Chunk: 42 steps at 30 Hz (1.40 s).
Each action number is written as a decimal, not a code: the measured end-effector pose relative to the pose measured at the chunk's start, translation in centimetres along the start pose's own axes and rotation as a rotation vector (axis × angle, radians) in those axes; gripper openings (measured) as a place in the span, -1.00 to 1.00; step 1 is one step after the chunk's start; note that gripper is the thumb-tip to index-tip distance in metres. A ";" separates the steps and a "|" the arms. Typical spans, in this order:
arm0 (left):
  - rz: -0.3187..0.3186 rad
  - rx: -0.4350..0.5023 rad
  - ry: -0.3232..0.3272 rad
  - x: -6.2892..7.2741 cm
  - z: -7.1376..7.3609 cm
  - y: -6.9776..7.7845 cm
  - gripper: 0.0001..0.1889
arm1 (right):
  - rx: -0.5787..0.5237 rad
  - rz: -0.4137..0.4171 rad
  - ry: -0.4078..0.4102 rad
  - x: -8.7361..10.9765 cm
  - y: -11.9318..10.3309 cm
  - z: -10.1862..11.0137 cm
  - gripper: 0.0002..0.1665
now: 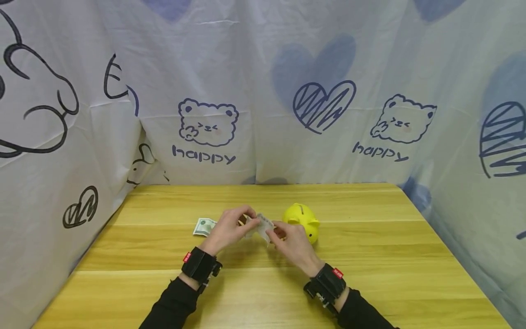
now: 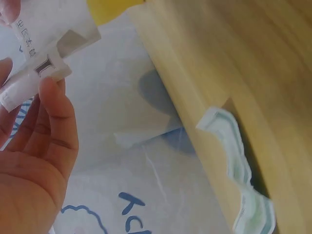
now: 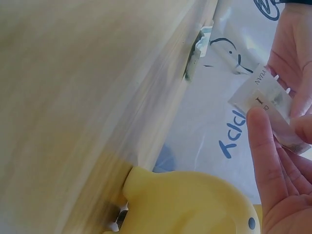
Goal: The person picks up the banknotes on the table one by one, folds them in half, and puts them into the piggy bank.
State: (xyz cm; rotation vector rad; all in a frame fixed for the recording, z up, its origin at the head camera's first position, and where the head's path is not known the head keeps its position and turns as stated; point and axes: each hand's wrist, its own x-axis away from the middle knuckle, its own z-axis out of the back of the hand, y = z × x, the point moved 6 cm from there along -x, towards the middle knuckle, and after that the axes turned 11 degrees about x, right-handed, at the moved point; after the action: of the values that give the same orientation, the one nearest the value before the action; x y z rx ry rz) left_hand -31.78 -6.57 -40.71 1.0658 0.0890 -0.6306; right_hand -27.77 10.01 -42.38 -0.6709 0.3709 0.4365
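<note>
Both hands hold one pale banknote [image 1: 264,227] above the table, just left of a yellow piggy bank [image 1: 302,214]. My left hand [image 1: 227,229] pinches its left end between thumb and fingers. At the other end, my right hand [image 1: 297,244] pinches it too. Close up in the left wrist view, the banknote [image 2: 58,27] is bent over, with a rolled part along the left fingertips. The right wrist view shows print on the banknote [image 3: 253,92], including "YUAN". Beside the right hand, the piggy bank [image 3: 195,202] has a slot on top in the head view.
A green-and-white banknote [image 1: 203,226] lies on the wooden table [image 1: 370,256] beyond the left wrist, wavy with creases in the left wrist view. White printed curtains [image 1: 263,91] hang along the back and sides of the table. Each wrist wears a black camera band [image 1: 201,265].
</note>
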 end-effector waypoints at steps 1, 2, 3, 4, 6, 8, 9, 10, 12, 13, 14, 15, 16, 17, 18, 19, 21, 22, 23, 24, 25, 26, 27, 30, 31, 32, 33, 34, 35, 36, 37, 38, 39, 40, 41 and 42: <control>0.003 0.008 0.004 0.0 0.0 0.0 -0.90 | 0.004 0.001 0.006 0.0 0.0 0.1 -0.72; 0.005 0.016 0.006 0.0 -0.1 -0.1 -0.89 | 0.007 0.002 0.011 0.0 0.0 0.1 -0.72; 0.011 0.025 0.008 0.0 -0.1 -0.1 -0.88 | 0.011 0.004 0.015 0.0 0.0 0.2 -0.72; 0.016 0.036 0.007 0.0 -0.1 -0.2 -0.86 | 0.014 0.006 0.020 0.0 0.0 0.2 -0.72; 0.028 0.066 -0.001 0.0 -0.2 -0.2 -0.82 | 0.019 0.010 0.030 -0.1 0.0 0.3 -0.72; 0.037 0.097 -0.009 0.0 -0.2 -0.4 -0.77 | 0.018 0.010 0.034 -0.1 0.1 0.3 -0.73; 0.042 0.114 -0.013 0.0 -0.3 -0.4 -0.75 | 0.017 0.010 0.038 -0.1 0.1 0.3 -0.73; 0.045 0.135 -0.019 0.0 -0.3 -0.5 -0.74 | 0.017 0.010 0.041 -0.2 0.1 0.3 -0.73; 0.049 0.172 -0.032 0.0 -0.4 -0.6 -0.73 | 0.016 0.009 0.045 -0.2 0.2 0.3 -0.73; 0.048 0.181 -0.036 0.0 -0.4 -0.6 -0.74 | 0.012 0.008 0.047 -0.2 0.2 0.3 -0.73; 0.049 0.186 -0.041 0.0 -0.4 -0.6 -0.75 | 0.008 0.007 0.050 -0.2 0.2 0.3 -0.73; 0.049 0.188 -0.044 0.0 -0.5 -0.6 -0.76 | 0.007 0.007 0.051 -0.2 0.2 0.3 -0.73; 0.050 0.183 -0.046 0.0 -0.5 -0.7 -0.77 | 0.005 0.007 0.052 -0.2 0.2 0.3 -0.73; 0.048 0.170 -0.044 0.0 -0.5 -0.7 -0.78 | 0.003 0.008 0.052 -0.2 0.2 0.3 -0.73; 0.048 0.154 -0.040 0.0 -0.6 -0.7 -0.78 | 0.000 0.010 0.053 -0.2 0.2 0.3 -0.73; 0.047 0.140 -0.034 0.0 -0.5 -0.7 -0.80 | -0.003 0.012 0.053 -0.2 0.2 0.3 -0.72; 0.046 0.118 -0.021 0.0 -0.5 -0.6 -0.82 | -0.009 0.018 0.050 -0.2 0.1 0.3 -0.72; 0.043 0.110 -0.016 0.0 -0.5 -0.6 -0.83 | -0.012 0.022 0.049 -0.1 0.1 0.3 -0.71; 0.040 0.107 -0.012 0.0 -0.5 -0.6 -0.84 | -0.018 0.025 0.047 -0.1 0.1 0.3 -0.70; 0.038 0.104 -0.008 0.0 -0.5 -0.5 -0.83 | -0.021 0.028 0.045 -0.1 0.0 0.3 -0.70; 0.034 0.104 -0.005 0.0 -0.5 -0.5 -0.81 | -0.020 0.030 0.042 -0.1 0.0 0.3 -0.69; 0.030 0.103 -0.005 0.0 -0.5 -0.4 -0.79 | -0.021 0.031 0.040 -0.1 0.0 0.3 -0.69; 0.027 0.101 -0.007 0.1 -0.5 -0.4 -0.77 | -0.018 0.032 0.040 -0.1 0.0 0.3 -0.69; 0.016 0.097 -0.015 0.1 -0.7 -0.3 -0.70 | -0.022 0.030 0.036 -0.1 0.1 0.2 -0.69; 0.015 0.099 -0.019 0.1 -0.8 -0.3 -0.69 | -0.023 0.029 0.036 -0.1 0.1 0.2 -0.69; 0.016 0.102 -0.023 0.1 -0.9 -0.3 -0.69 | -0.028 0.027 0.035 -0.1 0.1 0.2 -0.68; 0.016 0.105 -0.029 0.1 -1.0 -0.3 -0.69 | -0.035 0.028 0.034 -0.1 0.1 0.2 -0.68; 0.016 0.109 -0.033 0.1 -1.1 -0.3 -0.69 | -0.043 0.028 0.031 -0.1 0.1 0.2 -0.68; 0.018 0.113 -0.035 0.1 -1.1 -0.3 -0.70 | -0.052 0.028 0.029 -0.1 0.1 0.2 -0.67; 0.022 0.116 -0.038 0.1 -1.2 -0.4 -0.70 | -0.058 0.031 0.027 -0.1 0.1 0.2 -0.67; 0.024 0.119 -0.040 0.0 -1.3 -0.4 -0.71 | -0.066 0.033 0.025 -0.1 0.1 0.2 -0.66; 0.028 0.122 -0.041 0.0 -1.3 -0.3 -0.71 | -0.074 0.035 0.022 -0.1 0.0 0.2 -0.66; 0.029 0.125 -0.043 0.0 -1.4 -0.3 -0.72 | -0.078 0.038 0.020 -0.1 0.0 0.2 -0.65; 0.030 0.130 -0.043 0.0 -1.4 -0.3 -0.73 | -0.079 0.041 0.019 -0.1 0.0 0.2 -0.64; 0.033 0.136 -0.046 -0.1 -1.5 -0.3 -0.74 | -0.081 0.041 0.016 -0.1 0.0 0.2 -0.64; 0.031 0.143 -0.051 -0.1 -1.6 -0.3 -0.75 | -0.082 0.039 0.012 -0.1 0.0 0.2 -0.64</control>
State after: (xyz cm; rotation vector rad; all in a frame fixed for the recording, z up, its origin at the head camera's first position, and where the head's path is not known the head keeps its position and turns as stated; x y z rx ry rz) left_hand -31.63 -5.31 -41.69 1.1866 -0.0171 -0.6430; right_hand -27.77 10.10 -42.16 -0.7474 0.3796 0.4874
